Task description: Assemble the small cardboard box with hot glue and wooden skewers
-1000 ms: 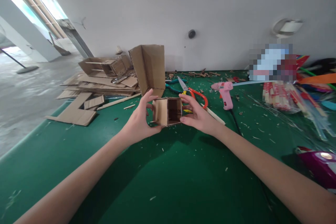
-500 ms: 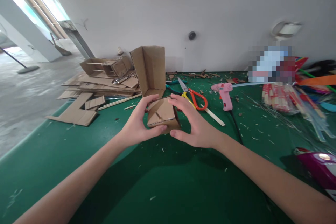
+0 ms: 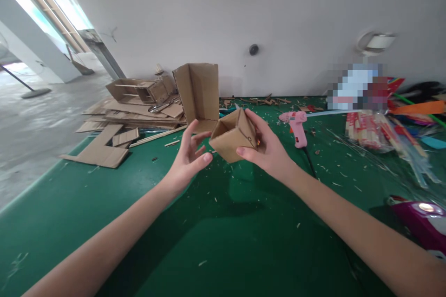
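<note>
A green table [image 3: 202, 241] littered with scraps stands against a pale grey wall [image 3: 156, 14]. Above it, a small cardboard box [image 3: 228, 145] is clamped between the right hand's [image 3: 270, 151] thumb and fingers, tilted, its hollow side facing up and leftward. The left hand [image 3: 186, 160] is spread, thumb and fingers apart, just beside the box's left corner; whether a fingertip touches is unclear. Beyond the left fingertips stands a larger cardboard piece [image 3: 204, 90]; right of the right fingers lies a pink glue gun [image 3: 298, 127]. For clean turning, a light grip near the edges seems best, since hard squeezing could bend the walls. Half a second earlier, both hands held the box, a closed face upward; now the left has let go.
</note>
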Motion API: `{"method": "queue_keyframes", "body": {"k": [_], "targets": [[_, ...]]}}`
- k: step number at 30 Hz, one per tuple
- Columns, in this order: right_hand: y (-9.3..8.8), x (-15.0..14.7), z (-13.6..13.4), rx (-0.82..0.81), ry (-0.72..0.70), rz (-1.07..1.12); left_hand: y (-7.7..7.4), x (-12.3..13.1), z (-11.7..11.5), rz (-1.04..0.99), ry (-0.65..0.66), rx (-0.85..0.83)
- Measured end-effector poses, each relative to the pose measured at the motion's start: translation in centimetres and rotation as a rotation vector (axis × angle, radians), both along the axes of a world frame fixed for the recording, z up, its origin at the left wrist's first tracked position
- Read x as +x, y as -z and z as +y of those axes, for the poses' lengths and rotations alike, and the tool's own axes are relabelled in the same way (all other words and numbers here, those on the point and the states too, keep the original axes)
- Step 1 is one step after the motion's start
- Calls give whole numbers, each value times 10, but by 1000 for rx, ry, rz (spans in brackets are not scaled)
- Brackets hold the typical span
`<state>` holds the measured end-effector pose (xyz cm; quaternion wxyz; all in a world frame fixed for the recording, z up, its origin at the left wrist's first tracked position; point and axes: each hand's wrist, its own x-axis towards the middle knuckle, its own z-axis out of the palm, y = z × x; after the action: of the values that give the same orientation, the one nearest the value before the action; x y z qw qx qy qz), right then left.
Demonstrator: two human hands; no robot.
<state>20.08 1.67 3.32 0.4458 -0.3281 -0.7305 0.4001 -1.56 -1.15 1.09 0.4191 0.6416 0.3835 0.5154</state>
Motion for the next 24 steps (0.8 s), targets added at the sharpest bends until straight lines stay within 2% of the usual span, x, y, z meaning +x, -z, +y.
{"method": "queue_keyframes", "body": {"k": [2,4,8,16,21,24], "targets": [[-11,11,2,134,12,-205,-1,-5,2,73,-14,99],[-16,14,1,182,-36,-326,-1,-5,2,129,34,145],[-13,7,-2,172,-115,-454,1,1,2,173,152,44],[-3,9,12,140,-148,-519,0,4,10,255,134,7],[11,10,12,130,-174,-570,7,5,11,377,137,-26],[13,13,10,117,-179,-610,11,4,13,406,130,-9]]}}
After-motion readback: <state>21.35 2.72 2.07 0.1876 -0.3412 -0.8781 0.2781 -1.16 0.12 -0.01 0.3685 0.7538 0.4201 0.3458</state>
